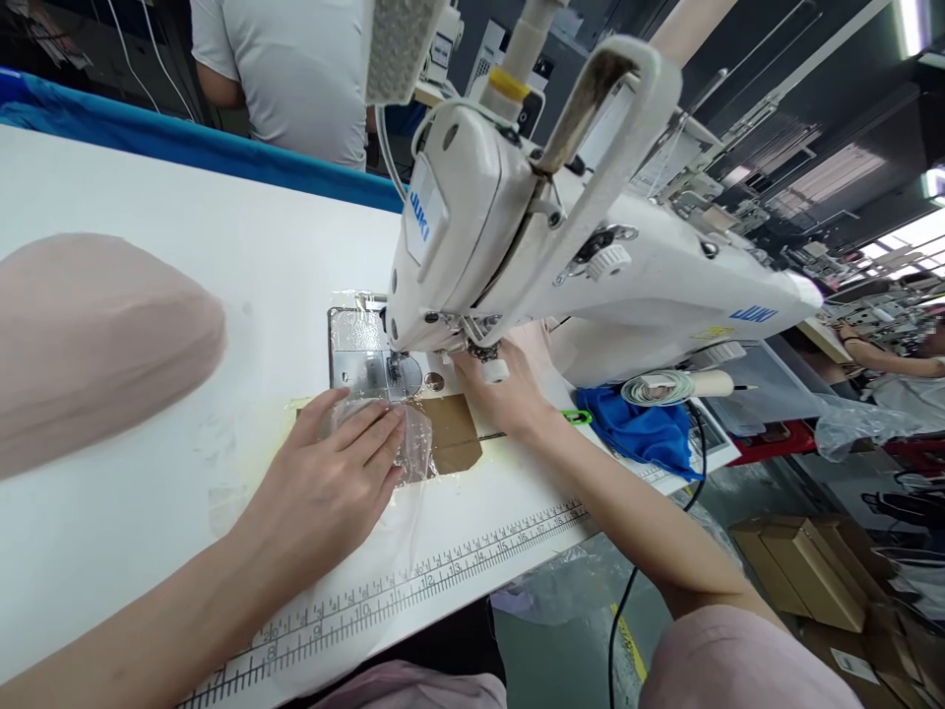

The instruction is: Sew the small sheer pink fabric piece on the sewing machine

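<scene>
My left hand (336,478) lies with its fingers stretched out, pressing on a thin, clear, film-like piece (417,443) just in front of the metal needle plate (361,364). My right hand (506,389) reaches under the arm of a white sewing machine (472,187), to the right of the needle area. The machine head hides its fingertips, so I cannot tell what they hold. Pale pink fabric (537,340) shows behind that hand. A brown patch of card or tape (452,433) is on the table between the two hands.
A pale pink fabric piece (103,335) lies on the left of the white table. A printed ruler (413,581) runs along the front edge. Blue cloth (639,428) and a coiled cord (657,387) sit at right. Another person (287,79) is beyond the table.
</scene>
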`<state>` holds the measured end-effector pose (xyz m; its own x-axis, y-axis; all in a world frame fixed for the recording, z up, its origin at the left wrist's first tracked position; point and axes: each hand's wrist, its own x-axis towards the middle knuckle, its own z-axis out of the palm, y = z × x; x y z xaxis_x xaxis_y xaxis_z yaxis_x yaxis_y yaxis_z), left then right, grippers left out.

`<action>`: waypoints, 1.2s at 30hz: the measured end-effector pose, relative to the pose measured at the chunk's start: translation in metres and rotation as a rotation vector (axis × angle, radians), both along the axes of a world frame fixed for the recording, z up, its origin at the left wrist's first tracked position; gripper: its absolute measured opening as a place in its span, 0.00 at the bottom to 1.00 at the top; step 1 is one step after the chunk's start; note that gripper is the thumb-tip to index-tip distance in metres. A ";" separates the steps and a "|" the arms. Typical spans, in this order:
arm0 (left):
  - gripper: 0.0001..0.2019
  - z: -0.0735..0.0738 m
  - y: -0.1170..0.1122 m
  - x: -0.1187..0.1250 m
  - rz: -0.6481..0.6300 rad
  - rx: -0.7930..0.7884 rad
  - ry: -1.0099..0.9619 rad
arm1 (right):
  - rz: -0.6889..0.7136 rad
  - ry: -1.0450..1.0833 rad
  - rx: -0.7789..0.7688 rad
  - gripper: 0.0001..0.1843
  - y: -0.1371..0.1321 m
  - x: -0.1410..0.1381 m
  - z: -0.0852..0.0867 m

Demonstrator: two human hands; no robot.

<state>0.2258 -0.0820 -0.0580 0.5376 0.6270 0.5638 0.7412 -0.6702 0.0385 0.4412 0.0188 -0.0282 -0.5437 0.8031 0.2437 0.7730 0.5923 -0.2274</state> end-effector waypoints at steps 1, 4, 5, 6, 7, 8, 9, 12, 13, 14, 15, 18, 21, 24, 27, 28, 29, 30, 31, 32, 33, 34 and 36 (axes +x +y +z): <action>0.15 0.000 0.000 0.000 -0.001 0.005 -0.001 | -0.003 -0.049 0.078 0.19 -0.009 0.001 0.000; 0.15 0.001 0.004 -0.001 0.031 -0.042 -0.003 | 0.249 -0.063 0.266 0.21 -0.035 0.001 -0.001; 0.15 0.002 0.005 -0.001 0.037 -0.049 -0.005 | 0.327 -0.025 0.319 0.19 -0.041 -0.001 -0.003; 0.14 0.002 0.008 -0.001 0.038 -0.050 -0.004 | 0.381 -0.005 0.353 0.18 -0.045 -0.002 -0.004; 0.14 0.003 0.010 -0.002 0.033 -0.044 -0.003 | 0.413 0.015 0.384 0.17 -0.046 -0.004 -0.006; 0.14 0.003 0.013 -0.002 0.022 -0.031 0.002 | 0.429 0.032 0.412 0.17 -0.045 -0.005 -0.008; 0.14 0.004 0.015 -0.002 0.004 -0.015 0.010 | 0.434 0.045 0.434 0.17 -0.043 -0.006 -0.010; 0.14 0.007 0.019 -0.002 -0.005 -0.027 0.041 | 0.437 0.079 0.490 0.15 -0.034 -0.004 -0.015; 0.15 0.008 0.020 -0.002 -0.005 -0.029 0.055 | 0.437 0.081 0.504 0.15 -0.033 -0.003 -0.017; 0.15 0.010 0.019 -0.002 -0.003 -0.028 0.074 | 0.435 0.080 0.519 0.14 -0.032 -0.001 -0.018; 0.15 0.011 0.019 -0.002 0.003 -0.024 0.096 | 0.430 0.075 0.529 0.13 -0.032 0.001 -0.020; 0.16 0.016 0.017 0.000 0.031 -0.019 0.164 | 0.424 0.068 0.542 0.13 -0.034 0.005 -0.024; 0.17 0.019 0.019 0.001 0.050 -0.049 0.188 | 0.429 0.091 0.541 0.13 -0.034 0.007 -0.026; 0.18 0.019 0.022 0.000 0.045 -0.091 0.193 | 0.415 0.101 0.532 0.15 -0.032 0.008 -0.028; 0.18 0.018 0.025 -0.002 0.044 -0.128 0.200 | 0.399 0.099 0.521 0.15 -0.030 0.008 -0.028; 0.18 0.018 0.026 -0.002 0.046 -0.134 0.200 | 0.396 0.097 0.519 0.15 -0.030 0.008 -0.028; 0.18 0.018 0.027 -0.003 0.047 -0.139 0.197 | 0.393 0.095 0.519 0.15 -0.029 0.009 -0.028; 0.18 0.017 0.027 -0.003 0.048 -0.142 0.195 | 0.389 0.092 0.521 0.15 -0.029 0.009 -0.028; 0.18 0.017 0.028 -0.003 0.048 -0.143 0.192 | 0.388 0.089 0.525 0.15 -0.029 0.009 -0.028; 0.18 0.017 0.028 -0.003 0.046 -0.143 0.189 | 0.388 0.085 0.531 0.15 -0.028 0.009 -0.028; 0.17 0.017 0.028 -0.004 0.044 -0.144 0.187 | 0.388 0.083 0.535 0.15 -0.028 0.009 -0.028; 0.17 0.017 0.028 -0.004 0.041 -0.146 0.184 | 0.389 0.082 0.537 0.15 -0.028 0.009 -0.028; 0.17 0.017 0.029 -0.005 0.037 -0.152 0.182 | 0.390 0.085 0.535 0.15 -0.028 0.009 -0.029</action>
